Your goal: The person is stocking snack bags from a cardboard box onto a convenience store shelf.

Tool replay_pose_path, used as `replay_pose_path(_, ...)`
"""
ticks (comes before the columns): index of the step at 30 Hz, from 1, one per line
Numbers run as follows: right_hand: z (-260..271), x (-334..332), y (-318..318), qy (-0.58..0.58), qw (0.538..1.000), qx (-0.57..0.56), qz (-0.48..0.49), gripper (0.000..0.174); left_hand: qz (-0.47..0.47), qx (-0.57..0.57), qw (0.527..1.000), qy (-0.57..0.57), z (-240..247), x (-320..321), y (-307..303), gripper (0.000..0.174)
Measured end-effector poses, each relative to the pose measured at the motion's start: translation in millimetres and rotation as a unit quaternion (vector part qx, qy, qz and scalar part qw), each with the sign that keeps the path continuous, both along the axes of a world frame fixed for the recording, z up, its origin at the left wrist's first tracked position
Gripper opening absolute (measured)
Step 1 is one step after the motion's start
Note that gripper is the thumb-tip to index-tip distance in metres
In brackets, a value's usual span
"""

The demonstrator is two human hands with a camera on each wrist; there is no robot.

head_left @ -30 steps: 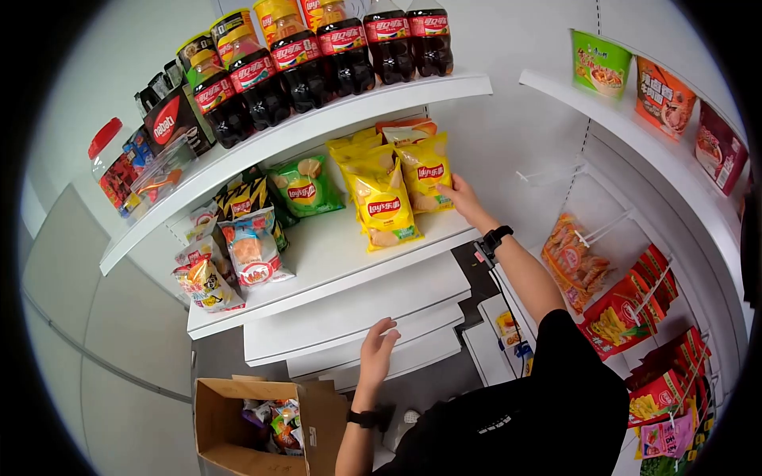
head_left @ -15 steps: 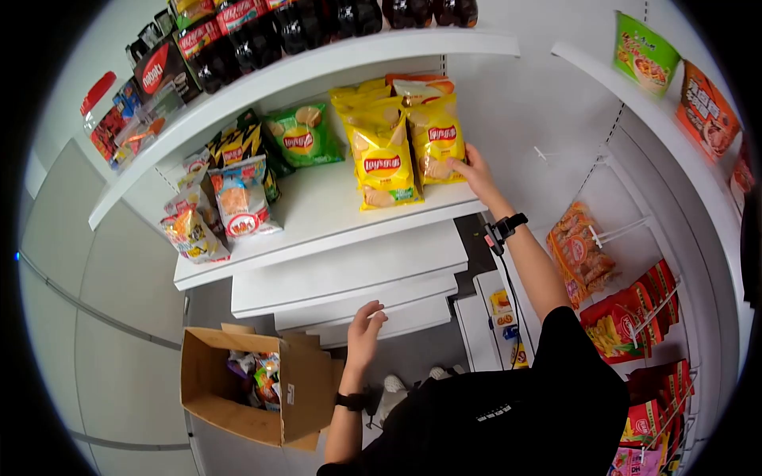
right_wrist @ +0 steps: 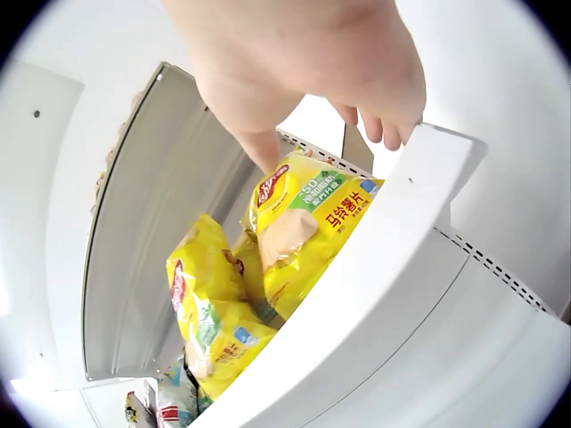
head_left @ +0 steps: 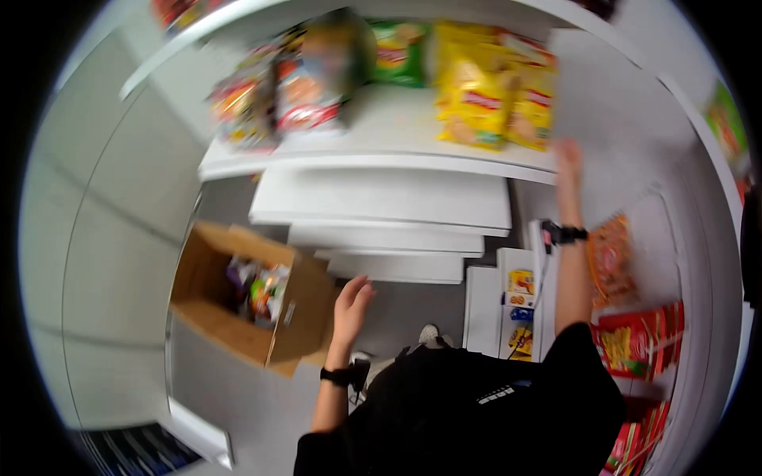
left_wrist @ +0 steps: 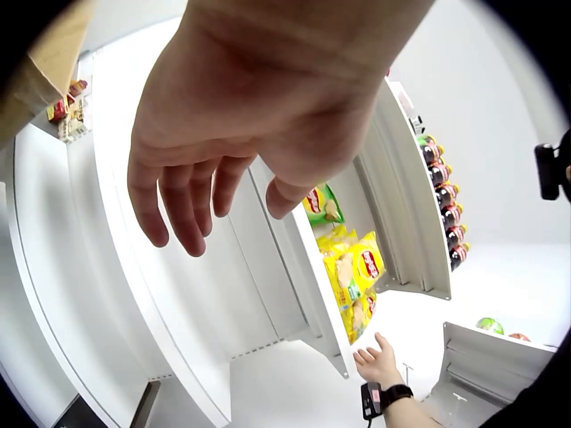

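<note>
My right hand (head_left: 568, 163) is at the right end of the white shelf, just below and right of a yellow bag of potato chips (head_left: 530, 111). In the right wrist view, the thumb of that hand (right_wrist: 312, 76) overlaps the top of the yellow chip bag (right_wrist: 299, 227), and the other fingers are relaxed past the shelf edge. Another yellow chip bag (head_left: 476, 103) stands to the left. My left hand (head_left: 351, 311) hangs in the air before the lower shelves, its fingers loosely bent and holding nothing, as the left wrist view also shows.
A green chip bag (head_left: 398, 55) and other snack bags (head_left: 305, 99) stand along the shelf (head_left: 381, 131). An open cardboard box (head_left: 305, 309) with snack packs is on the floor at left. Red packets (head_left: 635, 341) and an orange bag (head_left: 613, 262) hang at right.
The head view has tilted down and swung left. My right hand has come off the right yellow bag, which stays standing on the shelf. The left hand stays hanging in front.
</note>
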State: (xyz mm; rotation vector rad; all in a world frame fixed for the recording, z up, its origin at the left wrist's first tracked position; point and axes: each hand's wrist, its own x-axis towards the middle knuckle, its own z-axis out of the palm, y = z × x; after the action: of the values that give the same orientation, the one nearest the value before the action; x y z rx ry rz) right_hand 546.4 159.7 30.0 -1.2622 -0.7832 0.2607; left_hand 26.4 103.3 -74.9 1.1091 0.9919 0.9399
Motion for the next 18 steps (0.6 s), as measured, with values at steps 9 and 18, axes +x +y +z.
replay_pose_path(9,-141.0,-174.3,-78.9,0.262,0.965,0.028,-0.005,0.023,0.140,-0.062,0.988,0.013,-10.2,-172.0,-46.0,0.033)
replay_pose_path(18,-175.1,-427.6,-54.6,0.406,0.877,-0.193,0.167,0.034,0.234,-0.148,0.959,0.054,-58.2,-312.8,-99.1,0.032)
